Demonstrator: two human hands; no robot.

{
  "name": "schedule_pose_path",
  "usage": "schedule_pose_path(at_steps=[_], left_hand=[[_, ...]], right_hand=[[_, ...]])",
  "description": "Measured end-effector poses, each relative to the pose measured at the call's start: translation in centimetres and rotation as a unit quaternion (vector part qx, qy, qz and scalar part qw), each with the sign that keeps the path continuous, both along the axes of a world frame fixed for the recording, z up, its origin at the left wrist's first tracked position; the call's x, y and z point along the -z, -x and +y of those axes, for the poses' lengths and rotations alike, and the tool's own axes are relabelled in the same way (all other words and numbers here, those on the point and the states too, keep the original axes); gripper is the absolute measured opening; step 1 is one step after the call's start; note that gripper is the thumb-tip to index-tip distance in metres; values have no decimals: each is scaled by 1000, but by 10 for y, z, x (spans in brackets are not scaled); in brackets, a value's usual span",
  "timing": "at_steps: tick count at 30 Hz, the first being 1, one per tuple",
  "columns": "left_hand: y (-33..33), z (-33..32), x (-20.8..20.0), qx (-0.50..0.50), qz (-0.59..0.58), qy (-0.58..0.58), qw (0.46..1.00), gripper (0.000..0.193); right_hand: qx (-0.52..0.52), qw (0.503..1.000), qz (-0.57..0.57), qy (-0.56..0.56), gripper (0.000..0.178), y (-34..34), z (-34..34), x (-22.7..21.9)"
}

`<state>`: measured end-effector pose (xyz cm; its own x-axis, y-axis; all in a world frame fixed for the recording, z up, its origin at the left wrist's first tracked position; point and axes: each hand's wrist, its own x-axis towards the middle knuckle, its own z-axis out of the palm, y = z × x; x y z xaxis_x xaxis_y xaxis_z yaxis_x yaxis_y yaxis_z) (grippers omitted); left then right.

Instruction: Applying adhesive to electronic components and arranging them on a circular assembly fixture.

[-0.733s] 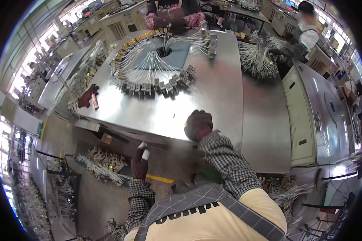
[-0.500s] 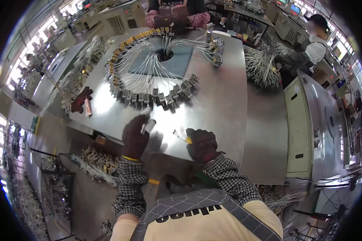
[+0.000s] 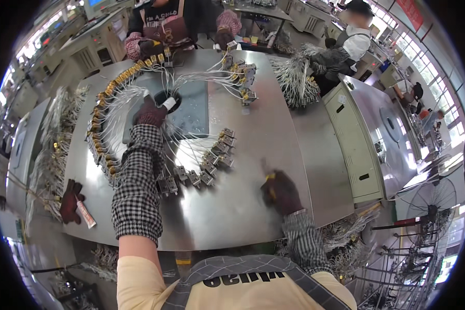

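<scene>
My left hand [image 3: 151, 112], in a dark red glove with white coverings on thumb and fingertip, reaches over the round dark hole [image 3: 175, 98] in the table's grey panel. Its thumb and finger are apart, among white wires [image 3: 183, 147] that fan out from the hole. These wires end in brass-coloured connectors [image 3: 99, 106] along the left arc and silver metal connectors [image 3: 207, 166] along the near arc. Over bare metal at the right, my gloved right hand [image 3: 284, 192] is closed around a thin tool with a yellow handle [image 3: 270, 177]; its tip is blurred.
Across the metal table [image 3: 258, 206] stands a co-worker [image 3: 165, 23], whose gloved hands are near the far connectors. More metal connectors [image 3: 245, 77] lie far right. A dark red glove [image 3: 71, 201] and a tube [image 3: 86, 214] lie at left. Another person handles a wire bundle [image 3: 299, 77].
My left hand has moved forward from the near edge to the wires at the hole. My right hand has shifted right with the tool. The view has turned, and the co-worker's hands have parted.
</scene>
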<state>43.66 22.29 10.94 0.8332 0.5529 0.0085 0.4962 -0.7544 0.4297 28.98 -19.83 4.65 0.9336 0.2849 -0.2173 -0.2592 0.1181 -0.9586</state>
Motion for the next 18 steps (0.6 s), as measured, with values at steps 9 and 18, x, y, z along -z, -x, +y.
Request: schedule_pose_path(at_steps=[9, 18], left_hand=[[-32, -1, 46, -1, -18, 98, 995, 66], [75, -152, -28, 237, 28, -15, 971, 90]], right_hand=[[148, 984, -85, 53, 30, -148, 100, -12], [31, 987, -23, -155, 32, -161, 93, 19]])
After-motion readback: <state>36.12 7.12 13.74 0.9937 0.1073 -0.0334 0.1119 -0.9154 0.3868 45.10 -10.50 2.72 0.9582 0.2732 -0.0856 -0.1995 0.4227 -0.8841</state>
